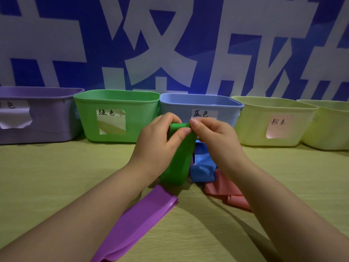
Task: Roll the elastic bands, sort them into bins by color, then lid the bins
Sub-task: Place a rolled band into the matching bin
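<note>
row of bins (pixel 117 118) behind bands (pixel 202 167)

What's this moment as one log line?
step: rolling | left hand and right hand: pinch top of flat green elastic band | on table: blue elastic band, pink elastic band, purple elastic band

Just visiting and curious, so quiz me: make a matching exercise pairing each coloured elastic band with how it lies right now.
Bands: 1 green band; 2 purple band; 3 blue band; 4 pink band.
States: A flat, nearest the camera; B crumpled between two other bands; C pinched by left hand and right hand; D rightmost of the four.
Pairs: 1-C, 2-A, 3-B, 4-D.
</note>
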Action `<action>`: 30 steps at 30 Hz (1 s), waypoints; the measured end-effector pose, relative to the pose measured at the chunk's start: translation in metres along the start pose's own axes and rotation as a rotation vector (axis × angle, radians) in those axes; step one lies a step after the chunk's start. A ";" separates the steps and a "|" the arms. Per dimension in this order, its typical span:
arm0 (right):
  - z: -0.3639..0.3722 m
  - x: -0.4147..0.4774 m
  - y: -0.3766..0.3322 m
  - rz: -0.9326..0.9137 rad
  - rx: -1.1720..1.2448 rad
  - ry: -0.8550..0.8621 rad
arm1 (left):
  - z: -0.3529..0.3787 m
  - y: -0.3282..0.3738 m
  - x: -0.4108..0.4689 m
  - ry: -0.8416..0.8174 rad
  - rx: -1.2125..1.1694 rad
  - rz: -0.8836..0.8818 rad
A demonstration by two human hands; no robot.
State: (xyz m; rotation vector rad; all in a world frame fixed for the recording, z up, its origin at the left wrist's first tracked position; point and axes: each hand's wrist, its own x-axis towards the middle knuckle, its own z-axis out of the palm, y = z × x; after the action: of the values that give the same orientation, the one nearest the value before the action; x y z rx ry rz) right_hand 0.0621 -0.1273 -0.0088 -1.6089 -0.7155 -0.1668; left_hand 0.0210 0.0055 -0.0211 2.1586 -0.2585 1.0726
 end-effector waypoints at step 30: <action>0.001 0.001 -0.005 0.140 0.232 -0.119 | -0.001 -0.002 0.005 0.080 -0.208 -0.148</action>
State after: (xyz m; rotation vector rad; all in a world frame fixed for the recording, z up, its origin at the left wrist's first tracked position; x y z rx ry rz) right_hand 0.0598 -0.1264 -0.0044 -1.4484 -0.6839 0.1110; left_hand 0.0241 0.0084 -0.0182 1.9141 -0.1630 0.9989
